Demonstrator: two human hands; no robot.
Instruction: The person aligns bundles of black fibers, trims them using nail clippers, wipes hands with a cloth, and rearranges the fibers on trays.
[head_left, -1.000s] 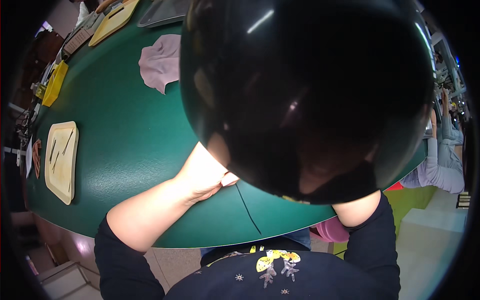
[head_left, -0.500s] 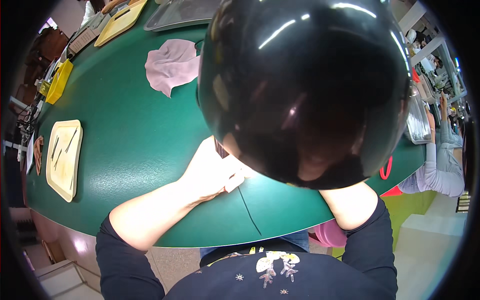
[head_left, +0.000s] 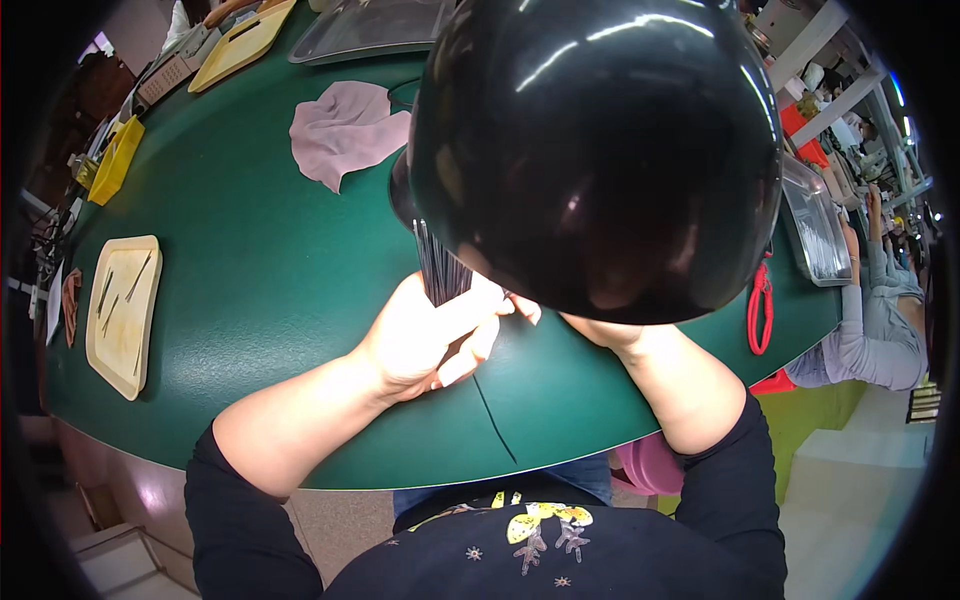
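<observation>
Black dome [head_left: 600, 150] now higher; glossy

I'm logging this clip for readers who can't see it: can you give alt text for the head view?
A glossy black dome fills the upper middle, hiding the right hand. The left hand grips a bundle of thin dark strips over a green table. A pink cloth, a cream tray and a red loop lie around.

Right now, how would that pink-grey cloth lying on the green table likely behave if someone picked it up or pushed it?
The cloth lies flat with soft wrinkles and an irregular outline, so it is probably floppy and would drape from a pinch. It looks thin, so likely light. Pushed across the green table, it would probably bunch up rather than slide as one piece.
</observation>
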